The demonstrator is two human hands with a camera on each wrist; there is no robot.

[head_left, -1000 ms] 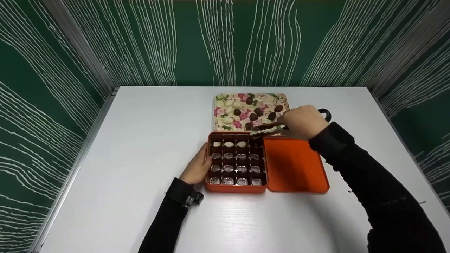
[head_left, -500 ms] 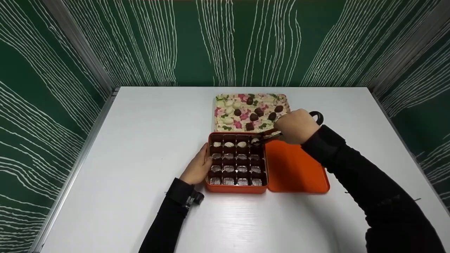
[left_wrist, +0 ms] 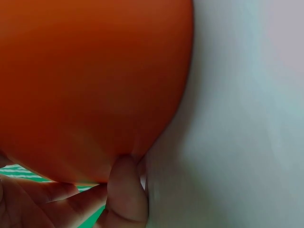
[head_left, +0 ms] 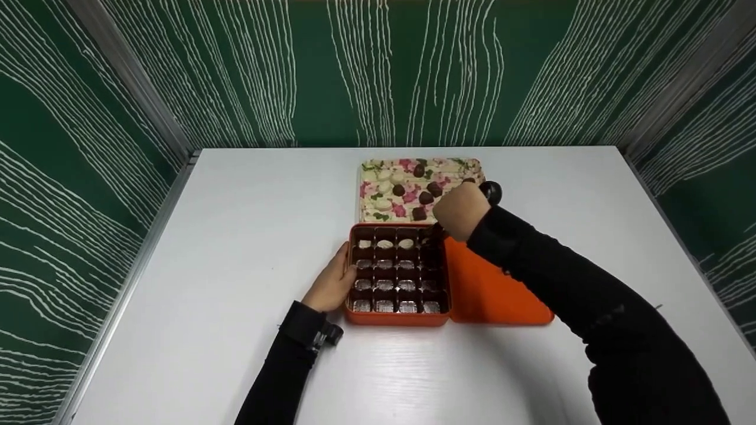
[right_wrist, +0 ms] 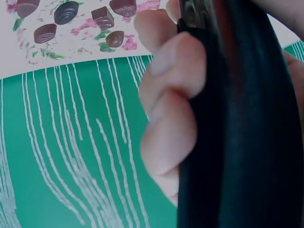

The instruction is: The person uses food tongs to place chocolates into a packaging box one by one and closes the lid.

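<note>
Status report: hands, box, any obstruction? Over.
Left hand against left side of box. Right hand gripping tongs, tips near box's back right corner. Three pale pieces in back row; tongs obscure row's right end.

Box: right of left hand
Lid: right of box, below right hand
Tray: beyond left hand (chocolates on it)

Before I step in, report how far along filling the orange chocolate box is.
Done: three pale chocolates sit in the far row of the orange box, its lid off beside it. In hand: the right hand holds tongs at that row's right end, too shadowed to confirm its contents; the left hand grips the box's side. Seemingly left: three nearer rows look empty, and dark chocolates lie on the floral tray.
</note>
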